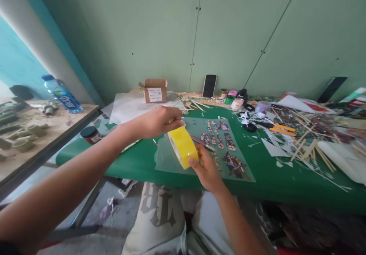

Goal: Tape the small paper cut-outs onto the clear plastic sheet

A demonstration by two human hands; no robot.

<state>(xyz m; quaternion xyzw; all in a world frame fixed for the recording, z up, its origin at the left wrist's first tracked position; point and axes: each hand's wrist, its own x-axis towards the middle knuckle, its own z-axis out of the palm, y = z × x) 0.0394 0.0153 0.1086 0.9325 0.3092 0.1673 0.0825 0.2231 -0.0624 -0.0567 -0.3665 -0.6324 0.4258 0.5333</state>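
A yellow roll of tape (183, 146) is held up over the near edge of the green table (137, 163). My right hand (206, 170) grips the roll from below, thumb on its side. My left hand (160, 121) is closed in a pinch just above the roll, at the tape's free end, which is too thin to see clearly. Beneath both hands lies a clear plastic sheet (171, 159) with several printed cut-out figures (225, 144) on it.
A small cardboard box (154, 90), a phone (209, 85) leaning on the wall, orange-handled cutters (281, 128), wooden sticks (309, 148) and paper scraps crowd the back and right. A dark jar (90, 134) stands left. A water bottle (61, 94) lies on the side bench (48, 133).
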